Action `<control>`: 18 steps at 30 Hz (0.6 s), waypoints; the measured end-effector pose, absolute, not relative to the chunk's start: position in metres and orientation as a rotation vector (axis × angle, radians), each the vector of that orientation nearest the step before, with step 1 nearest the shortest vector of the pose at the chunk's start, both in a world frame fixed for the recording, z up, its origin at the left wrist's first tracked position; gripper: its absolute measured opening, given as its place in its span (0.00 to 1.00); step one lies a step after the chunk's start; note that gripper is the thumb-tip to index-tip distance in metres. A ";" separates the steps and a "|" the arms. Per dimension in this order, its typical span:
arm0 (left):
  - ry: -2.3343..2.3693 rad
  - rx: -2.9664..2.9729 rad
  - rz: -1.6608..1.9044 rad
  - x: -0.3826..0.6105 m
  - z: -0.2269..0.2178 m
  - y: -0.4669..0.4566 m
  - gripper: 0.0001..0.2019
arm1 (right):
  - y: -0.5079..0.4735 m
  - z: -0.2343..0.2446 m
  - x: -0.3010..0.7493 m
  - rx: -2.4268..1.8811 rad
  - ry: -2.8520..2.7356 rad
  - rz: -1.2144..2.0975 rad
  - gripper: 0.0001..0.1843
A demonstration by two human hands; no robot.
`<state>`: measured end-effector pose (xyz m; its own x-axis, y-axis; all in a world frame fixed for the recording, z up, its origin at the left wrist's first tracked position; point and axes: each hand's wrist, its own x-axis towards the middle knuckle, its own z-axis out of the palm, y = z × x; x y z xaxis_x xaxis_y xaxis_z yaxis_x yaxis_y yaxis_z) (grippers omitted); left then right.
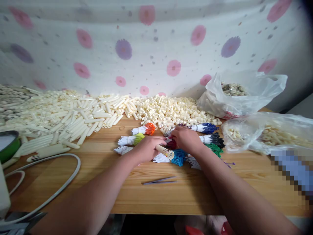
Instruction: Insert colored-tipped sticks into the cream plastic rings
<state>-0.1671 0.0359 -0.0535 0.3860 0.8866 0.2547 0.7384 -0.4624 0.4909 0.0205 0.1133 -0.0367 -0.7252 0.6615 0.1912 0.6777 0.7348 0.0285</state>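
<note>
My left hand [148, 148] is closed around a cream plastic pen barrel [166, 152], whose slotted open end points right and toward me. My right hand [187, 138] reaches down among the bundled pen refills, fingers bent together over the red-tipped bundle [171, 143]; what they pinch is hidden. Around my hands lie white refill bundles with orange tips [148, 129], yellow tips [138, 139], light blue tips [178, 157], dark blue tips [207, 127], black tips [216, 140] and green tips [215, 150]. Metal tweezers [160, 180] lie on the table nearer me.
Long cream barrels [80, 120] heap up at the back left, and short slotted cream parts [168, 109] at the back middle. Plastic bags [244, 101] of parts stand at right. A white cable [75, 166] loops at left by a green-rimmed container [12, 150].
</note>
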 end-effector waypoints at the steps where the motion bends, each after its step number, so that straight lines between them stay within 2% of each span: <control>1: 1.443 2.350 0.694 -0.167 -0.054 0.036 0.20 | 0.113 -0.038 0.020 -1.079 -2.761 -0.142 0.08; 5: 1.440 2.316 0.669 -0.167 -0.052 0.035 0.20 | 0.117 -0.039 0.025 -1.101 -2.736 -0.108 0.06; 12: 1.506 2.125 0.655 -0.163 -0.041 0.031 0.19 | 0.132 -0.020 0.059 -1.174 -2.555 -0.061 0.10; 14: 1.542 2.043 0.762 -0.163 -0.037 0.030 0.16 | 0.129 -0.013 0.064 -1.088 -2.479 0.024 0.10; 17: 1.635 1.873 1.023 -0.166 -0.033 0.030 0.06 | 0.118 -0.006 0.062 -0.858 -2.492 0.173 0.11; 18: 1.637 1.815 1.071 -0.168 -0.032 0.030 0.08 | 0.113 -0.005 0.060 -0.798 -2.511 0.203 0.11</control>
